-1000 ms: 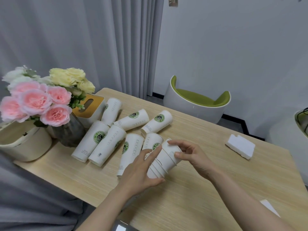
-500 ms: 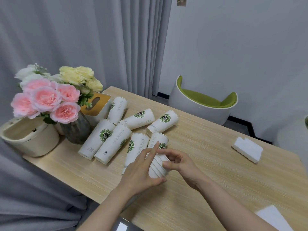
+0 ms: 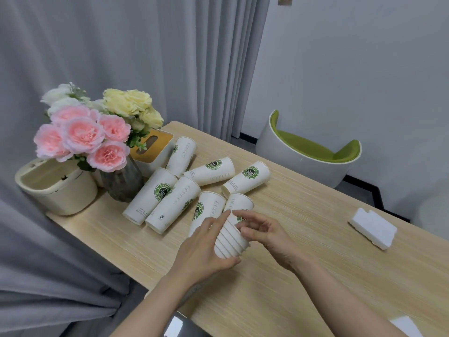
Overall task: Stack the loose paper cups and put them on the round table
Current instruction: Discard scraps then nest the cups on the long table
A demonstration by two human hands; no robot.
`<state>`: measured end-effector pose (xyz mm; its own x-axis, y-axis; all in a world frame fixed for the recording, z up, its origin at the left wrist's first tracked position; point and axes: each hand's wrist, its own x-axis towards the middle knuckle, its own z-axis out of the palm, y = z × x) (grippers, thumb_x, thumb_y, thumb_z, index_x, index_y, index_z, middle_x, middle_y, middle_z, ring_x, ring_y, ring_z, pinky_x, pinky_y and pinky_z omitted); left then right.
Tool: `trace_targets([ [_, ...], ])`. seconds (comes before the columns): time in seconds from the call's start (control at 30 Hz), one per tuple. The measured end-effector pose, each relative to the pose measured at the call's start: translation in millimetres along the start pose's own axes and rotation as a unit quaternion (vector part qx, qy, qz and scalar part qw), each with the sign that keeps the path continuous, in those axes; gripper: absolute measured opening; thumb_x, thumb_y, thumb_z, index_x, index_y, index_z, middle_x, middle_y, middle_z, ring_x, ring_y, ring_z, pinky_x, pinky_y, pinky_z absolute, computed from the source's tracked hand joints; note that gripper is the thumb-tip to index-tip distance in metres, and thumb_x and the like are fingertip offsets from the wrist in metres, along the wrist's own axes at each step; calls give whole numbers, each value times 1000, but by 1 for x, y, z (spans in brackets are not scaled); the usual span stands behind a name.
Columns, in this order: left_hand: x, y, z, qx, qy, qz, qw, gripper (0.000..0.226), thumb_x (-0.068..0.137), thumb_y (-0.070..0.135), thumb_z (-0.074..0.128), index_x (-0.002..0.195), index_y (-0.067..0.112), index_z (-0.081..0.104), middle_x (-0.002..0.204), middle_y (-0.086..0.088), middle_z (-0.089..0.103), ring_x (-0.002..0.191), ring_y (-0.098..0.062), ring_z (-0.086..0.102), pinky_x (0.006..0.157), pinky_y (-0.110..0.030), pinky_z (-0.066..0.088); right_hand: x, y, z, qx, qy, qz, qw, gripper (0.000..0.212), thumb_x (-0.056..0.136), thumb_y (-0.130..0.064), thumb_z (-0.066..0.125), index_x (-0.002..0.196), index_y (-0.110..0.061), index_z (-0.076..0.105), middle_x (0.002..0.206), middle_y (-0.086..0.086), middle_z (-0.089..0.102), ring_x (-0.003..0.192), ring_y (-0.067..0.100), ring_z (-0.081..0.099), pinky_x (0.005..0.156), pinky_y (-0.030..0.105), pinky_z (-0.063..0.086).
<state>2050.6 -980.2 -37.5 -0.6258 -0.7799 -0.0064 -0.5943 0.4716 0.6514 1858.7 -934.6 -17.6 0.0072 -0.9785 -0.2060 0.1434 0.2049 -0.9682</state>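
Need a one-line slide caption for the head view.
Both hands, left and right, hold a nested stack of white paper cups on the light wooden table, six loose cups behind.

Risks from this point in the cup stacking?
1. The cup stack lies tilted, held only by the left hand and the right hand's light grip; it may slide apart.
2. Loose cups lie on their sides and may roll if bumped.
3. The flower vase stands beside the cups; a reach could knock it.
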Motion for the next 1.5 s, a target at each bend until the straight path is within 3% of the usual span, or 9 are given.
trace_targets([
  [0.17,-14,-14,-11,7,19,-33,999,104,66,71,65,146,53,2,138,22,29,125,-2,38,88,-30,46,39,2,-32,-153,128,-30,979,41,82,-2,68,117,-23,66,123,2,64,115,15,54,85,20,45],
  [0.33,-28,-20,-20,13,28,-45,998,101,68,71,62,136,62,-13,138,22,28,123,-2,39,88,-29,47,76,14,-49,-274,100,-5,957,46,80,5,67,120,-16,65,139,7,46,131,16,38,102,28,29],
  [0.53,-40,-25,-22,1,48,-67,997,104,68,67,67,142,59,-6,134,21,31,122,0,39,87,-31,48,86,30,-53,-289,82,22,954,41,80,11,62,115,-10,68,128,9,59,120,18,49,99,25,36],
  [0.6,-43,-27,-22,0,50,-67,996,104,68,68,67,140,60,-8,134,21,31,122,0,40,88,-31,48,84,33,-56,-282,90,33,955,39,80,13,61,112,-7,69,124,10,62,116,21,52,101,29,40],
  [0.77,-43,-27,-18,5,33,-70,997,105,67,69,66,138,62,-11,134,22,29,122,1,38,85,-27,48,68,31,-66,-233,87,62,967,38,81,17,55,104,-9,69,107,9,64,87,17,56,65,5,45],
  [0.9,-40,-25,-13,15,13,-55,998,104,67,72,63,134,64,-16,133,23,28,118,2,37,81,-22,45,50,29,-79,-211,112,71,968,34,85,12,54,105,-10,70,111,4,64,89,14,56,74,14,46],
  [1.0,-34,-21,-9,16,0,-42,999,102,67,74,61,135,62,-14,133,21,28,117,1,39,83,-24,46,35,20,-88,-184,160,43,969,32,87,6,55,102,-17,72,107,-4,65,85,5,55,68,9,45],
  [1.13,-24,-15,-5,16,-7,-18,1000,101,68,73,62,134,63,-14,133,21,29,119,1,38,86,-27,46,17,4,-101,-122,205,23,971,35,87,7,54,109,-16,70,112,3,63,98,19,55,87,36,45],
  [1.5,-8,-6,1,13,7,16,1000,102,69,70,63,131,64,-19,137,16,29,125,-4,37,85,-32,48,-21,-32,-107,30,186,-36,981,38,81,3,57,113,-16,66,110,1,67,95,19,62,80,35,50],
])
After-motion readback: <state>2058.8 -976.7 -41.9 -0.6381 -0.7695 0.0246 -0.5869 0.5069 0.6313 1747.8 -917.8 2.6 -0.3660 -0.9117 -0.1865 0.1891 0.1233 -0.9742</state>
